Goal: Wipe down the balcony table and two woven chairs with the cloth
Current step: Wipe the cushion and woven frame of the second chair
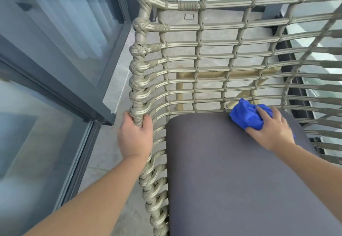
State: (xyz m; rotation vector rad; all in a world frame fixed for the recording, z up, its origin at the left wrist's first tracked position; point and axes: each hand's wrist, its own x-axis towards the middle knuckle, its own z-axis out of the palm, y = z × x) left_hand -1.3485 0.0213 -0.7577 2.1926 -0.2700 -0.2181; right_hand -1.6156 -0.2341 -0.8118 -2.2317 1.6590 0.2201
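- Step in hand, as I judge it: wiping one woven chair (212, 50), at the rear edge of its seat cushion (231, 171). The balcony table and a second chair are not in view, so overall progress cannot be told.
- Right hand (272, 130), right of centre in the frame: lies on the blue cloth (244, 115) with fingers spread fairly straight, pressing it flat onto the cushion rather than clenching it. Thumb runs along the cloth's near edge.
- Cloth: bunched, on the far right part of the grey cushion, touching or just beside the lowest bands of the woven backrest.
- Left hand (135, 135), left of centre: fingers and thumb wrapped round the chair's rope-bound side rail (137, 91), apparently steadying the chair.
- Surroundings: glass sliding door with dark frame (61, 91) fills the left of the frame; grey floor tiles (118, 69) show beside the chair and through the weave.
- Next move, my reading: draw the cloth across the cushion toward the lower frame, or lift it onto the backrest bands. The open weave calls for following each band, with the cloth gathered into the fingers; the left-hand hold should keep the chair from shifting.
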